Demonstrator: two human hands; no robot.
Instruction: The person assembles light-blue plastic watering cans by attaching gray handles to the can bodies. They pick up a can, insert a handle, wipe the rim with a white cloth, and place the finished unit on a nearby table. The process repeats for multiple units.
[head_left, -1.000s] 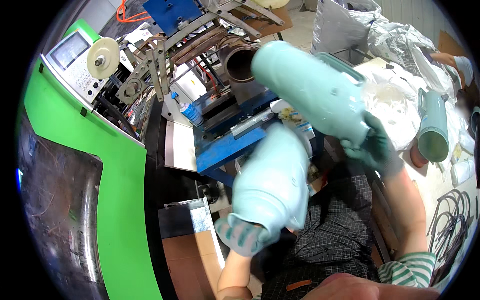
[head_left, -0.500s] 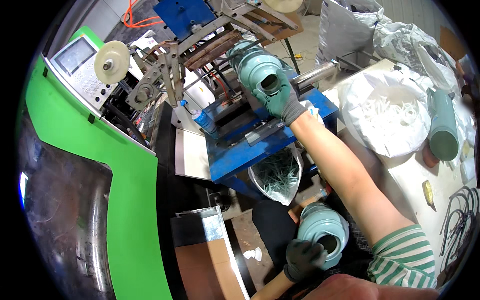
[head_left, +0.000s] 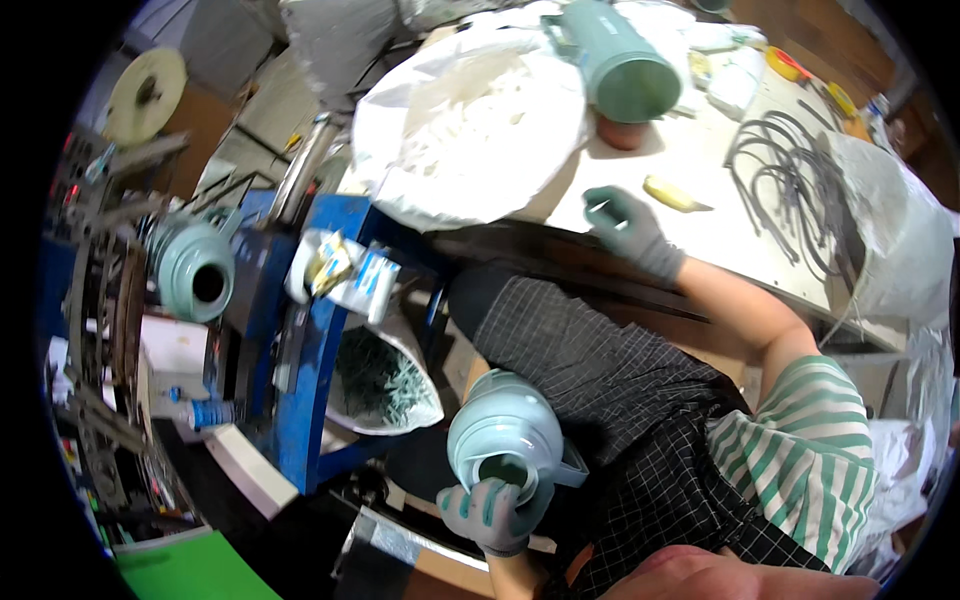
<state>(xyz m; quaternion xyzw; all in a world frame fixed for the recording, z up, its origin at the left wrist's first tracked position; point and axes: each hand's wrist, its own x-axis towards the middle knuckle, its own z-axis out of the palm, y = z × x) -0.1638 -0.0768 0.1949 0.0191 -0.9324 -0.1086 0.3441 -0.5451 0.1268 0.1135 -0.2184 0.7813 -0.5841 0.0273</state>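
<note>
My left hand [head_left: 495,515], in a grey-green glove, grips the rim of a pale green plastic jug [head_left: 505,425]. The jug rests by my lap with its round opening toward me and a handle on its right. Over the edge of the white table, my gloved right hand [head_left: 635,235] hovers with its fingers curved and apart, and I see nothing held. Just beyond it lies a small yellow tool [head_left: 672,193] with a pointed tip. A second pale green jug [head_left: 195,270] sits in the machine at the left, its opening facing me.
On the white table [head_left: 720,245] are a large white bag [head_left: 470,195] of white scraps, a green cylinder [head_left: 625,70] with a handle, and dark cords [head_left: 790,190]. A blue stand [head_left: 320,400] and a bag of green shavings [head_left: 390,385] are left of my legs.
My view has swung right. My right hand has let go of the jug in the machine and moved to the table. My left hand still holds the other jug.
</note>
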